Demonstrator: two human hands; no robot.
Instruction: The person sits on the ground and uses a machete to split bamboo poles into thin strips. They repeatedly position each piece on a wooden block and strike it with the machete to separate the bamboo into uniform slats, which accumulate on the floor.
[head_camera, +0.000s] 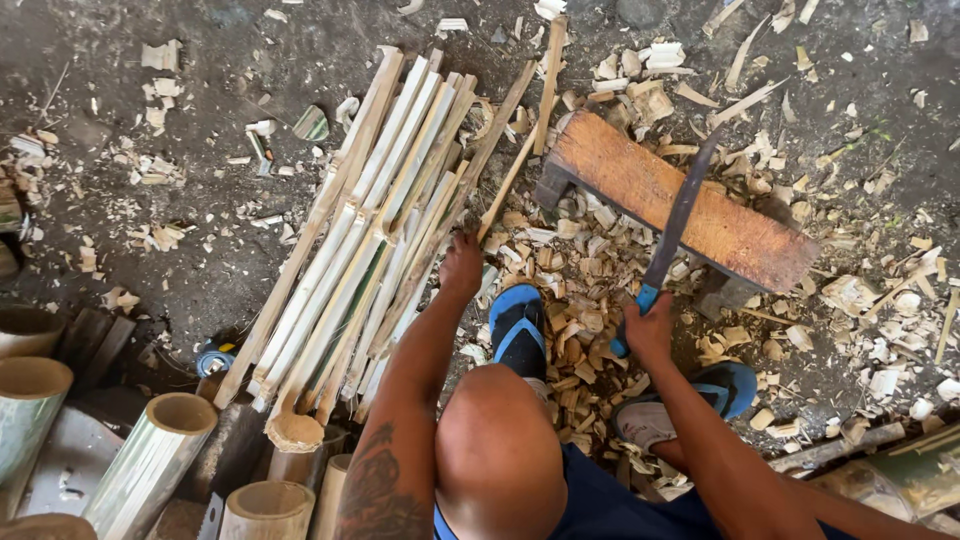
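While seated over a chip-strewn floor (200, 270) — right hand (650, 328) closed around blue-handled machete (668, 235) resting on wooden block (690, 200); left hand (461, 265) reaching onto split bamboo slats (370, 230), grip unclear. Many slats piled; whole bamboo tubes (150, 465) uncut alongside.

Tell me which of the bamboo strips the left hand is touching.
The left hand grips the thin loose bamboo strip slanting toward the wooden block, right of the stacked pile.
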